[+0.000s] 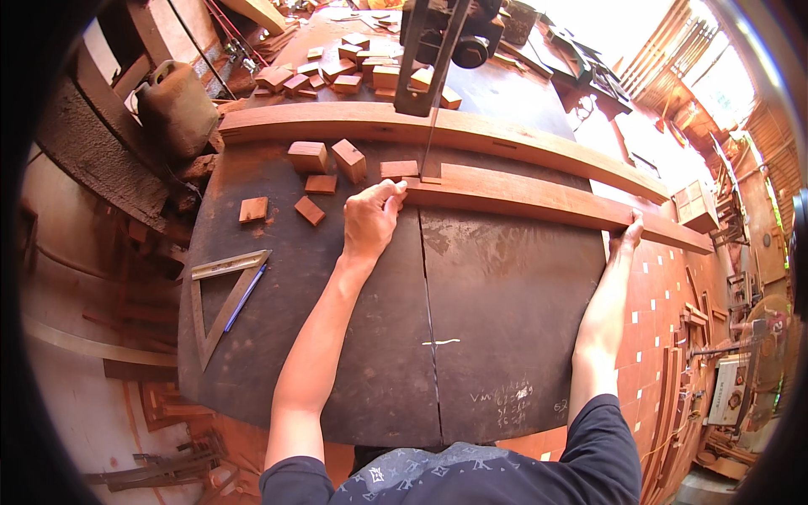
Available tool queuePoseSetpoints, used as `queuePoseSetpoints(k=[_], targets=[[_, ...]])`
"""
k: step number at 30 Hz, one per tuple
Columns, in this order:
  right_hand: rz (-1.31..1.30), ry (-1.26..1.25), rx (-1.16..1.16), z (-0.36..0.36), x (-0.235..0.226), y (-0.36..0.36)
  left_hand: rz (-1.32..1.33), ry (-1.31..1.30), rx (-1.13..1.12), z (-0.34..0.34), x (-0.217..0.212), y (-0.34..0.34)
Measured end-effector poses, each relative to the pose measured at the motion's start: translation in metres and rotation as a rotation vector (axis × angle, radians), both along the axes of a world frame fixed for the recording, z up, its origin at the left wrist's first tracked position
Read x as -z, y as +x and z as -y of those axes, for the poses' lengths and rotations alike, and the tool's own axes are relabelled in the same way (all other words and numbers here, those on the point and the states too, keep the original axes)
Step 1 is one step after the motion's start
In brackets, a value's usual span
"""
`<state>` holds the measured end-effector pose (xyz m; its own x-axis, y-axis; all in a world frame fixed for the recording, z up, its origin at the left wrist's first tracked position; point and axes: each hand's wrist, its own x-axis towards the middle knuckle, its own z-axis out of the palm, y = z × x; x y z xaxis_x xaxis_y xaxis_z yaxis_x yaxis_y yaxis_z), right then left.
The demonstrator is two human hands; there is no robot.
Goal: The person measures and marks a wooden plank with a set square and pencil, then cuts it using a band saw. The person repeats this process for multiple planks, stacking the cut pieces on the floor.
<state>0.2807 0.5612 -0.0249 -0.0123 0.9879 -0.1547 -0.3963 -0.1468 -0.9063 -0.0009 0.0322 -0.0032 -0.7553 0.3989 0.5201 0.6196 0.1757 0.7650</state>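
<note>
A long reddish wooden board (539,200) lies across the dark bandsaw table (488,311), its left end at the thin vertical blade (427,143). My left hand (370,219) presses on the board's left end, fingers touching a small cut piece (399,169) beside the blade. My right hand (629,234) grips the board's near edge far to the right, at the table's side. A longer curved wooden rail (337,122) runs behind the board as a fence.
Several small wood offcuts (308,156) lie left of the blade, with more piled at the back (345,71). A metal triangle square (220,295) and a blue pen (246,296) rest at the left. A gas cylinder (175,105) stands far left. The saw's guide housing (438,42) hangs above.
</note>
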Motion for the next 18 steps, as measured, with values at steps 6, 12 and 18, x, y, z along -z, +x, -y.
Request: queuePoseSetpoints(k=[6, 12, 18], targets=[[-0.061, -0.025, 0.034, 0.020, -0.003, -0.012, -0.209, -0.150, -0.075, 0.021, -0.007, 0.015], [-0.253, 0.351, -0.259, -0.001, -0.053, 0.040, -0.282, -0.078, 0.049, 0.044, -0.016, 0.080], [-0.369, 0.479, -0.137, 0.090, -0.203, 0.056, -0.425, -0.217, 0.049, 0.066, -0.022, 0.105]])
